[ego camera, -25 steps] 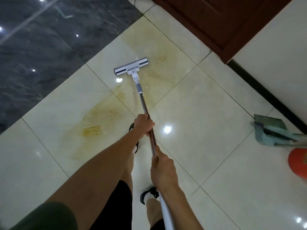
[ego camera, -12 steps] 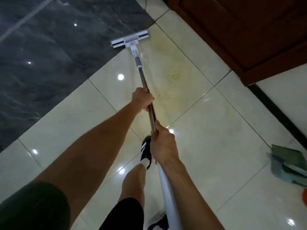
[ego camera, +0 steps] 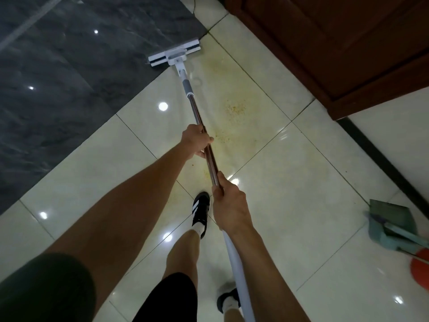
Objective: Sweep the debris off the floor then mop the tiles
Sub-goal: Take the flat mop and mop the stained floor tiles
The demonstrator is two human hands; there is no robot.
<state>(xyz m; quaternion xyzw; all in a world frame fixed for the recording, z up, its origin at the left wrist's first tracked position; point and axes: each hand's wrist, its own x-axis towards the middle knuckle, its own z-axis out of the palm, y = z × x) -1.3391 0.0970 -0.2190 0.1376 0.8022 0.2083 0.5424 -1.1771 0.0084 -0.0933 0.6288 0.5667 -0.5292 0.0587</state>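
Mop (ego camera: 174, 56) head far end, fwd of hands | L hand (ego camera: 196, 141) + R hand (ego camera: 228, 206) grip pole

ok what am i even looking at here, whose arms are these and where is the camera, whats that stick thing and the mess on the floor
The camera sits on a person's head and looks down and forward, so the two bare arms are the wearer's own. There is no machine. The left hand grips the mop handle farther down, and the right hand grips it nearer the body. The mop head lies flat on the floor, at the edge where the pale tiles meet the dark tiles. Right of the handle is a yellowish stain with small crumbs. At the right edge lie a green dustpan and something orange, only partly seen. A brown wooden door stands at the top right.
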